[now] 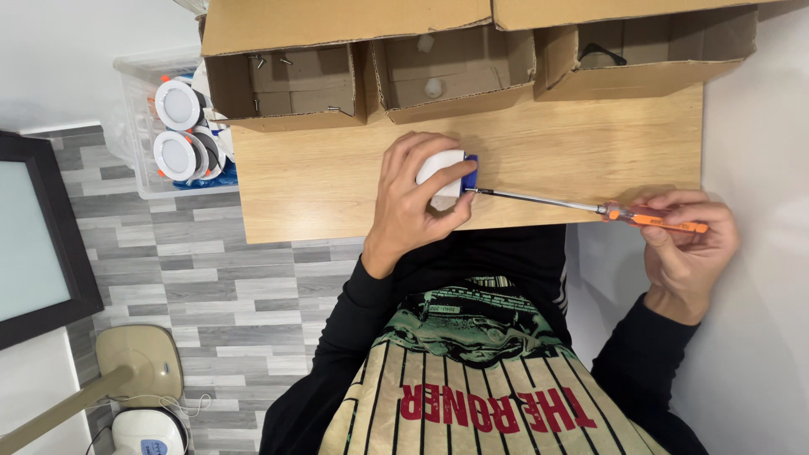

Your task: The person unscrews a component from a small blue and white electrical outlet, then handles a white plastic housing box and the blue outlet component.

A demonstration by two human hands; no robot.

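My left hand [413, 206] grips a small white device with a blue end [447, 168], pressed against the wooden table [320, 181] near its front edge. My right hand [687, 240] holds an orange-handled screwdriver [653, 219] off the table's right front corner. Its long metal shaft [535, 199] runs left, and the tip touches the blue end of the device.
Three open cardboard boxes [291, 84] line the back of the table, holding small screws and parts. A clear plastic bin of round white lamps [173, 126] stands on the grey floor at left. A dark-framed panel [34, 236] and a beige stand base [139, 362] are further left.
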